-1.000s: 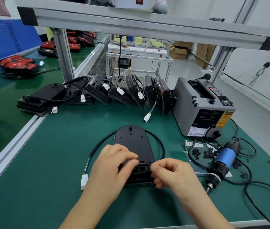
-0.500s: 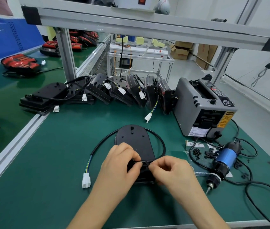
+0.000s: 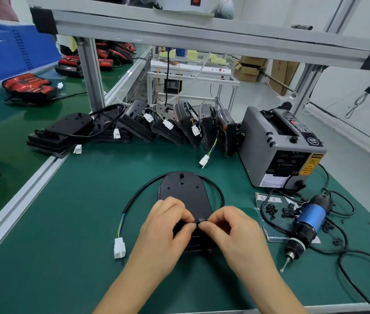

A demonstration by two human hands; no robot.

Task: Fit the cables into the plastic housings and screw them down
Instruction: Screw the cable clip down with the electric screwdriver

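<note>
A worker's left hand (image 3: 163, 225) and right hand (image 3: 231, 230) are meeting over a black plastic housing (image 3: 186, 191), which is lying flat on the green surface (image 3: 66, 223), closer to its near edge than its far one. Both hands are pinching, thumb against forefinger, a small black piece (image 3: 199, 221) over the housing's near half. It is possibly a cable clamp, though it is too small to tell. From that pinch a black cable (image 3: 138, 198) is looping out past the housing's right side, round its rounded far end and down its left side. The cable's coloured wires are ending in a white connector (image 3: 119, 248), which is lying on the surface just left of the left hand. Toward the right edge, an electric screwdriver (image 3: 308, 223) with a blue body is lying amid its own coiled cord, its bit pointing toward the near edge. Loose black screws (image 3: 271, 209) are lying just beside it. A grey tape dispenser (image 3: 279, 146) is standing behind the screwdriver, toward the far right corner. A row of further housings (image 3: 179, 128), each trailing a white plug, is leaning along the far edge.
</note>
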